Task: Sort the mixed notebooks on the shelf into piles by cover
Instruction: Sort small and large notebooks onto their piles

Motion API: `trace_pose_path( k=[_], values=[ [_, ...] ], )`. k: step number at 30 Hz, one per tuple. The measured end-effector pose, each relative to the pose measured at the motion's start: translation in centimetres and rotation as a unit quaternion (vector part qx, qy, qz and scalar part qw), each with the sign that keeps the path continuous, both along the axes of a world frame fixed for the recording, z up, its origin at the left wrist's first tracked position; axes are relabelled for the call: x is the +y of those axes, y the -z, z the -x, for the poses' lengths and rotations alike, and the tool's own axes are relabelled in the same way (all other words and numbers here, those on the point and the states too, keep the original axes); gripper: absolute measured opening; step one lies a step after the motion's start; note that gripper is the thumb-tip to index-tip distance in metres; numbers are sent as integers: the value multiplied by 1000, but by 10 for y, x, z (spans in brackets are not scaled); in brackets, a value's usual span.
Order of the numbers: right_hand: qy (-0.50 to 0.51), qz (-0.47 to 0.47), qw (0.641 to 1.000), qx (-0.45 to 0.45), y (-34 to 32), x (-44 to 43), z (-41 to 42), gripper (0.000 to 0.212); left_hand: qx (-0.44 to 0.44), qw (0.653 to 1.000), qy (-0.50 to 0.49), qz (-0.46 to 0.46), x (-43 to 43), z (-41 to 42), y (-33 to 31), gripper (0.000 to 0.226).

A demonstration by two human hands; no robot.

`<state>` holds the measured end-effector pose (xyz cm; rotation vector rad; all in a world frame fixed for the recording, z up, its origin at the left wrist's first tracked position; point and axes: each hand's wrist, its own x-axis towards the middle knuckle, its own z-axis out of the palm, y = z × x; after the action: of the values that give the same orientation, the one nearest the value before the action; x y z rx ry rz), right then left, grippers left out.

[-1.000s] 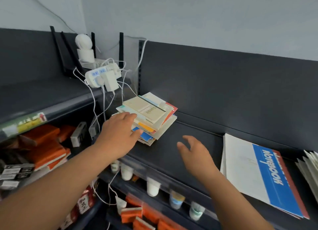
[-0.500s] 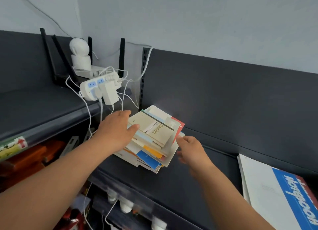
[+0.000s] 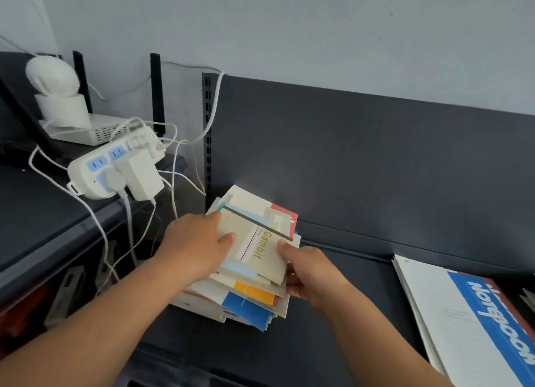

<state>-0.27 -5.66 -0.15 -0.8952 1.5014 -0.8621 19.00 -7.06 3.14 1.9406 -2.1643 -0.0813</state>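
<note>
A mixed stack of small notebooks (image 3: 246, 298) lies at the left end of the dark shelf (image 3: 333, 323). On top is a cream notebook (image 3: 262, 249) with "Gambit" printed on it and a dark spine. My left hand (image 3: 197, 249) rests on the stack's left side, thumb lying on the cream cover. My right hand (image 3: 311, 274) grips the right edge of the cream notebook, thumb on top and fingers under it. Blue, yellow and red covers show lower in the stack.
A large white and blue notebook (image 3: 474, 323) lies on other sheets at the shelf's right end. A white power strip (image 3: 113, 166) with trailing cables hangs off the neighbouring shelf on the left, close to the stack. Behind it stand a white router and a round white device (image 3: 58, 94).
The view has closed in on the stack. My right hand came from the open shelf to the stack's right edge and took hold of the cream notebook. My left hand stayed on the left side.
</note>
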Motion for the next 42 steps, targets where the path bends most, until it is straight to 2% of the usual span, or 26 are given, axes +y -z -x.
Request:
trace_pose_path(
  k=[5,9,14,18,22,28,32,37,39,40,42],
  values=[
    [46,-6,998,-52,4,-6,-5,29,-7,999,46,-1,2,7,4,31],
    [61,2,996,-63,7,-5,-5,30,71,994,54,-63,4,9,-1,49],
    [85,31,995,-49,8,-2,1,29,174,973,74,-135,1,5,-4,54],
    [100,67,991,-58,4,1,6,28,117,983,86,-111,-1,6,-2,44],
    [104,61,985,-122,2,2,12,32,211,964,86,-140,-4,5,-6,39],
    [114,27,969,-216,8,9,26,29,281,951,38,-121,-14,-7,-13,59],
    [125,21,959,-253,13,17,31,38,296,945,36,-131,-18,-12,-12,57],
    [110,72,949,-287,4,29,34,49,306,944,38,-118,-12,-7,-20,59],
    [106,97,948,-285,-5,35,35,43,361,924,57,-107,-5,0,-30,64],
    [105,110,947,-281,-9,38,35,39,410,900,69,-129,0,4,-36,68],
    [101,136,945,-281,-18,47,36,38,524,815,93,-229,10,16,-46,76]
  ],
)
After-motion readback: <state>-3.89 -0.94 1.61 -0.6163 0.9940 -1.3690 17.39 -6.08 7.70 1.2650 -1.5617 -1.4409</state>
